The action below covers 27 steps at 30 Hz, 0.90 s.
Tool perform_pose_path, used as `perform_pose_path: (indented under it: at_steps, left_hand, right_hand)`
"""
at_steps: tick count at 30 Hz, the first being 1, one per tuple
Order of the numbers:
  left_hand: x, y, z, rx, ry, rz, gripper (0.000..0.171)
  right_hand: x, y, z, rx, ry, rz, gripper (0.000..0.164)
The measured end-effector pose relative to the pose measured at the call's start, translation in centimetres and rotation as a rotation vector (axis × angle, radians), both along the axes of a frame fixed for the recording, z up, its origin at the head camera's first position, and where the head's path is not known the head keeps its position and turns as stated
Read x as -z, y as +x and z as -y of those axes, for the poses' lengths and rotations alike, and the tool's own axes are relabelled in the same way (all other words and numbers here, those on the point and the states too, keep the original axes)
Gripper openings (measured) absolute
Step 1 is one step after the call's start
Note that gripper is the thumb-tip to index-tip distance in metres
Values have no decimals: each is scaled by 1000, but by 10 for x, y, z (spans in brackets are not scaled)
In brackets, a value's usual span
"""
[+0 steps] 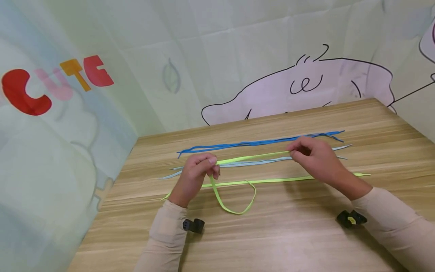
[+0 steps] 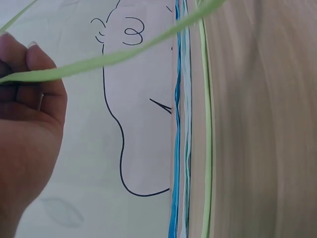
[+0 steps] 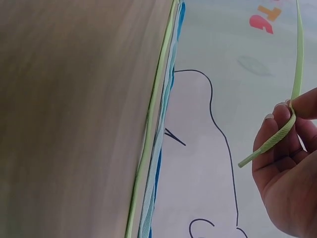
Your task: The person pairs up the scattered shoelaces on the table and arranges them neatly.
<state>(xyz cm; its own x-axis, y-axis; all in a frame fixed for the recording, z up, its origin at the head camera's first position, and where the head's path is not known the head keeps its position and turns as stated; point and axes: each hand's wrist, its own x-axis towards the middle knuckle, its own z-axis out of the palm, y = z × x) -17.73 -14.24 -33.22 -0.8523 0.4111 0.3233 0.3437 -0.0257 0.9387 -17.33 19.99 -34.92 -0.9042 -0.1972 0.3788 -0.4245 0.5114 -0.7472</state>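
Observation:
A yellow-green shoelace (image 1: 253, 156) stretches above the table between the two hands. My left hand (image 1: 193, 177) pinches it; below these fingers the lace hangs down in a loose loop. At the other side my right hand (image 1: 319, 160) grips the lace near one end between thumb and fingers. In the right wrist view the tipped end of the shoelace (image 3: 270, 141) sticks out past the fingers. Under the hands, a second yellow-green shoelace (image 1: 275, 180) lies straight across the table. Behind it lie light blue shoelaces (image 1: 261, 162), partly hidden by the held lace and right hand.
Farther back, dark blue shoelaces (image 1: 251, 143) lie roughly parallel to the others. Everything rests on a wood-grain table (image 1: 258, 241). A printed cloth backdrop (image 1: 163, 34) with cartoon outlines and red and orange letters stands behind and to the left.

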Motion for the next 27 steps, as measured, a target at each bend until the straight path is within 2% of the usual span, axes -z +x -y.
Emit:
perform_pose_path:
  at_steps: [9,18,27]
  left_hand:
    - [-3,-5,14,-27,49,-34,32]
    - [-13,-6,34,-35,156,-38,32]
    - [-24,-4,46,-85,233,-78,31]
  right_hand:
    - [-1,-6,-9,27,-42,21,12]
    - [1,-12,-20,70,-38,36,14]
    - [-2,-15,-27,102,-53,36,15]
